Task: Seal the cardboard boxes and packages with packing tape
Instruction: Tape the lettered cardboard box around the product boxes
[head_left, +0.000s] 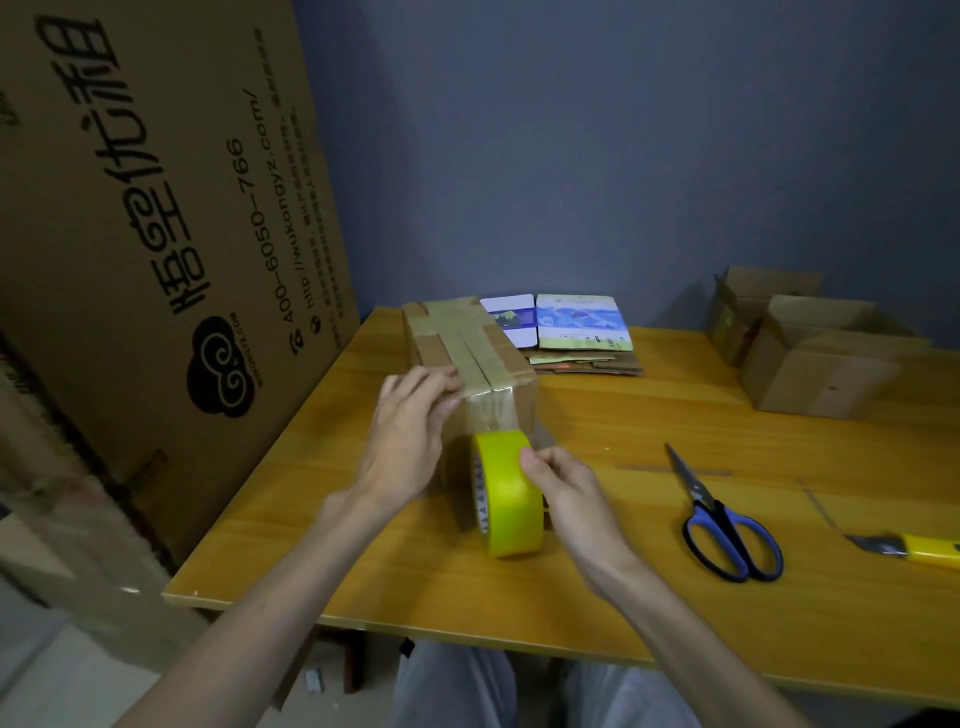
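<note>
Now the box (467, 343) sits mid-frame, its length running up-frame away from the hands; the left hand (410, 436) presses flattish fingers on its near top edge, while the right hand (566, 493), just below, grips the roll (506, 499), tape (491, 413) stretched up the near face.

Home packing corner: wooden table (649, 415), stacked cartons (815, 358).
</note>
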